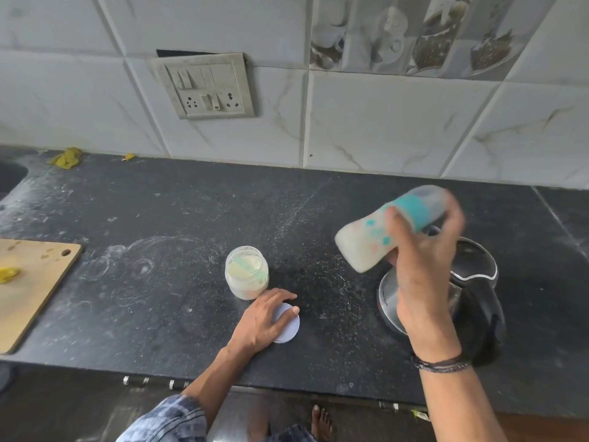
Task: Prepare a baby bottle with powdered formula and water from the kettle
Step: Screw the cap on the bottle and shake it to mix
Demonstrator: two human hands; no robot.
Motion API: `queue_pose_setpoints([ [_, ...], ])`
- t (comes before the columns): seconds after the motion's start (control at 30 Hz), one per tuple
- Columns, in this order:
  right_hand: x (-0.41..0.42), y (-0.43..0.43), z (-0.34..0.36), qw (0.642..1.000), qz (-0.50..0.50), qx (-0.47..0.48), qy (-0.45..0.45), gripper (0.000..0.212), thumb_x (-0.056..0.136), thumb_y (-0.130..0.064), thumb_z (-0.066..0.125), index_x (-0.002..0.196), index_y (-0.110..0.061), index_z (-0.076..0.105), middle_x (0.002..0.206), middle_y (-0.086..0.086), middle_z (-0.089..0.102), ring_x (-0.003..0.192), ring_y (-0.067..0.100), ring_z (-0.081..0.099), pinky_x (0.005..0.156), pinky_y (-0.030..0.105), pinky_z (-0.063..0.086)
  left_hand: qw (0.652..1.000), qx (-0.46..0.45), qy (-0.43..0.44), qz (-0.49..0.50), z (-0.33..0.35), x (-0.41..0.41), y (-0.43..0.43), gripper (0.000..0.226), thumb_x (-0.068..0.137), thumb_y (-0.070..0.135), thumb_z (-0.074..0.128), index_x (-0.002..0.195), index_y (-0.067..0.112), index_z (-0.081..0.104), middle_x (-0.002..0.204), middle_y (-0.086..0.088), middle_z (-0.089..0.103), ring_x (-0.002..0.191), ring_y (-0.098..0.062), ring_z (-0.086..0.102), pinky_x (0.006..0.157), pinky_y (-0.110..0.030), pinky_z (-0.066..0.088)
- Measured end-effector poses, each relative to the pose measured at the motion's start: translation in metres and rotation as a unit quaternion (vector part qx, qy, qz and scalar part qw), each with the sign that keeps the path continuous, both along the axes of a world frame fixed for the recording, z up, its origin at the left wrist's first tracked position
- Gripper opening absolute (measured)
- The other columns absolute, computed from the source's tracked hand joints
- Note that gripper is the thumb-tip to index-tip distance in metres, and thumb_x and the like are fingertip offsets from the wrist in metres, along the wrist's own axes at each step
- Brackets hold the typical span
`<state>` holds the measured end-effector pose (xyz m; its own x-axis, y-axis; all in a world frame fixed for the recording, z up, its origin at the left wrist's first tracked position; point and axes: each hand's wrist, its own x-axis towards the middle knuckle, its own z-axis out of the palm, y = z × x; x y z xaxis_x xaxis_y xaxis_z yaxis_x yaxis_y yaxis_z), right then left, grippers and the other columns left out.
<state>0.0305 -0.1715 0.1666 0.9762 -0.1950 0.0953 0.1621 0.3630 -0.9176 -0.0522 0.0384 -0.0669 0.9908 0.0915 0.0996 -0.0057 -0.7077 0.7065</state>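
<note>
My right hand grips a baby bottle with a teal collar and a clear cap. The bottle is tilted almost flat, blurred by motion, and holds milky white liquid. It hangs above the steel and black kettle, which stands on the dark counter at the right. An open clear jar of formula powder with a pale green scoop inside stands mid-counter. Just in front of it lies the jar's white round lid, and my left hand rests on that lid with fingers spread over it.
A wooden cutting board with a yellow scrap lies at the left edge. A sink corner shows far left. Yellow scraps lie by the tiled wall. A switch panel is on the wall. White powder dusts the black counter.
</note>
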Motion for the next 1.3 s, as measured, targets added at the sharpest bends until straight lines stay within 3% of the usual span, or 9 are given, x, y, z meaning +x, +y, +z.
queue_pose_setpoints([
  [0.2,0.002,-0.007,0.008,0.989,-0.109,0.099,-0.026,0.077,0.09,-0.032,0.079,0.15,-0.031,0.031,0.133,-0.003,0.066,0.116,0.017,0.071,0.082,0.04,0.062,1.0,-0.004,0.005,0.002,0.001,0.002,-0.001,0.048,0.097,0.068,0.044,0.123,0.033,0.064,0.124,0.023,0.06,0.119,0.006,0.05,0.098,-0.021,0.041],
  [0.33,-0.002,0.0,0.0,0.999,0.016,-0.028,-0.007,0.069,0.093,-0.013,0.079,0.146,-0.028,0.037,0.114,-0.006,0.074,0.099,0.011,0.072,0.079,0.036,0.062,1.0,-0.003,0.001,-0.002,0.0,0.001,0.001,0.051,0.097,0.07,0.042,0.124,0.033,0.063,0.124,0.022,0.06,0.118,0.005,0.051,0.098,-0.021,0.042],
  [0.43,-0.003,-0.006,0.005,0.998,-0.049,0.034,-0.021,0.074,0.089,-0.024,0.08,0.148,-0.027,0.035,0.135,0.012,0.064,0.106,0.016,0.072,0.08,0.037,0.061,1.0,-0.005,0.006,-0.005,0.002,0.002,-0.001,0.05,0.097,0.069,0.043,0.124,0.033,0.063,0.125,0.022,0.06,0.119,0.005,0.051,0.099,-0.022,0.042],
  [0.53,-0.002,-0.005,0.006,0.992,-0.097,0.075,-0.031,0.075,0.094,-0.028,0.077,0.151,-0.028,0.028,0.141,0.005,0.059,0.118,0.018,0.07,0.083,0.043,0.063,1.0,-0.006,0.006,-0.001,0.002,0.001,0.0,0.048,0.097,0.067,0.044,0.124,0.032,0.063,0.125,0.022,0.06,0.119,0.006,0.05,0.099,-0.02,0.041],
  [0.67,-0.008,0.002,-0.002,1.0,0.01,-0.011,0.0,0.068,0.093,-0.011,0.079,0.143,-0.031,0.038,0.117,-0.009,0.072,0.101,0.01,0.072,0.081,0.04,0.064,1.0,-0.003,0.002,-0.005,0.001,0.0,0.001,0.051,0.097,0.07,0.043,0.124,0.032,0.063,0.124,0.022,0.06,0.118,0.007,0.049,0.097,-0.013,0.036],
  [0.83,-0.007,0.0,0.002,0.993,-0.076,0.084,-0.017,0.077,0.091,-0.03,0.079,0.15,-0.03,0.029,0.141,0.005,0.06,0.118,0.02,0.07,0.081,0.04,0.062,1.0,0.0,0.004,-0.004,0.001,0.001,0.0,0.045,0.098,0.065,0.046,0.124,0.032,0.063,0.125,0.022,0.06,0.119,0.007,0.049,0.097,-0.012,0.035],
  [0.97,-0.006,0.004,-0.003,0.999,0.037,-0.032,0.001,0.065,0.093,-0.009,0.078,0.142,-0.029,0.039,0.114,-0.004,0.073,0.097,0.01,0.072,0.08,0.038,0.062,1.0,0.001,-0.008,-0.003,0.001,0.0,0.001,0.047,0.097,0.067,0.046,0.123,0.032,0.064,0.123,0.024,0.06,0.117,0.01,0.047,0.097,-0.006,0.031],
  [1.13,0.004,-0.006,0.01,0.993,-0.086,0.079,-0.026,0.076,0.09,-0.032,0.079,0.149,-0.03,0.031,0.129,-0.005,0.067,0.112,0.015,0.073,0.079,0.042,0.063,1.0,0.0,0.003,-0.003,-0.001,0.001,0.0,0.045,0.098,0.066,0.046,0.123,0.034,0.063,0.124,0.025,0.058,0.12,0.007,0.048,0.098,-0.014,0.036],
  [1.3,-0.002,-0.005,0.0,0.995,0.072,-0.061,-0.012,0.068,0.089,-0.012,0.083,0.14,-0.03,0.04,0.107,-0.008,0.074,0.093,0.01,0.072,0.074,0.03,0.06,1.0,-0.001,-0.001,-0.004,-0.001,0.001,0.002,0.046,0.098,0.067,0.045,0.123,0.034,0.063,0.123,0.024,0.059,0.12,0.007,0.048,0.1,-0.019,0.04],
])
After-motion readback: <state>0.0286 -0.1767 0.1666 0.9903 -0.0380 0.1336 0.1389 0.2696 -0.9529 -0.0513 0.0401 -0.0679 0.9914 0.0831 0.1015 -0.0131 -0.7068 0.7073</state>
